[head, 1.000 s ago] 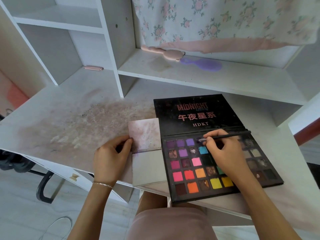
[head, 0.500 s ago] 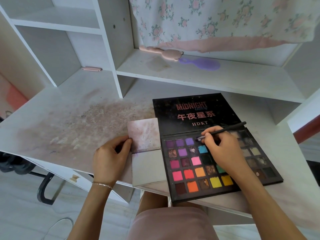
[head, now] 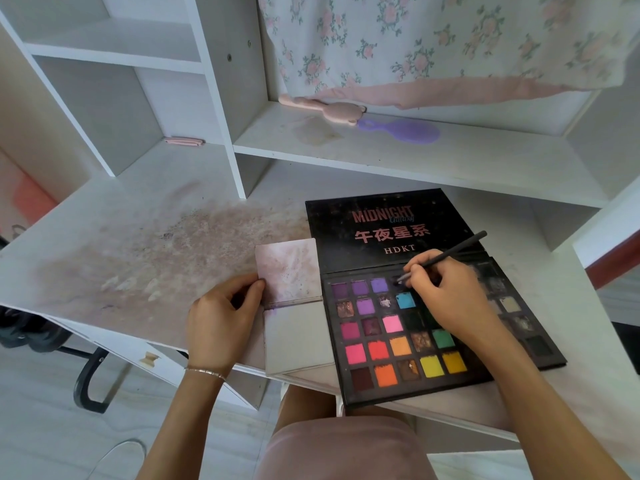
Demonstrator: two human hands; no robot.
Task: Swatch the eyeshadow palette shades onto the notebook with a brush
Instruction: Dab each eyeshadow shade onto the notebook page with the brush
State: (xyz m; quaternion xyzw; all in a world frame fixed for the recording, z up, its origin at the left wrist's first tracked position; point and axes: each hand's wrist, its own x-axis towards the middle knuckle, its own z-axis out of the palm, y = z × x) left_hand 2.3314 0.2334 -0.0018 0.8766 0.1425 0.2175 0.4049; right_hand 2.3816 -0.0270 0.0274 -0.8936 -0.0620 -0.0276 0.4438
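Note:
A black eyeshadow palette [head: 377, 348] lies open on the white desk [head: 104, 237], its lid flat behind it and many coloured pans showing. My right hand [head: 450, 299] grips a thin black brush [head: 446, 254] and covers the palette's middle; the brush tip rests on a dark pan in the top row, right of the purples. A small open notebook [head: 294, 306] lies left of the palette, its upper page smudged pink and purple. My left hand [head: 221, 323] holds the notebook's left edge, thumb on the upper page.
Powder stains cover the desk to the left. On the shelf behind lie a pink brush [head: 325, 110] and a purple hairbrush [head: 405, 130]. A floral cloth [head: 433, 46] hangs above. Shelf uprights stand at the back. A chair base [head: 86, 375] shows below the desk.
My right hand tilted the brush handle upward and to the right, its tip staying at the top-row pan. My left hand and the notebook stayed put.

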